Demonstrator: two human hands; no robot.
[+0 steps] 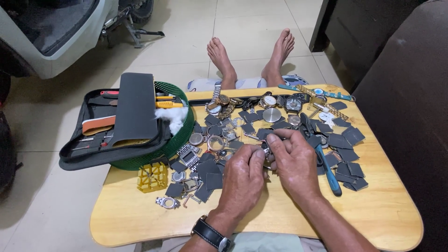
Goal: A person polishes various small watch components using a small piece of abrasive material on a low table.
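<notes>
My left hand (242, 179) and my right hand (294, 161) meet over the middle of a small wooden table (140, 217). Together they pinch a small metal watch part (268, 153) between fingertips; most of it is hidden by my fingers. My left wrist wears a black-strapped watch (211, 233). Around the hands lie several dark square pads (347, 154), round watch cases (196, 138) and glass discs (271, 115). A blue-handled tool (329, 176) lies just right of my right hand.
An open black tool case (116, 126) rests on a green basket (179, 140) at the table's left, white cotton beside it. A yellow holder block (152, 177) sits near the left front. Several wristwatches (268, 101) line the far edge. My bare feet (252, 56) stretch beyond.
</notes>
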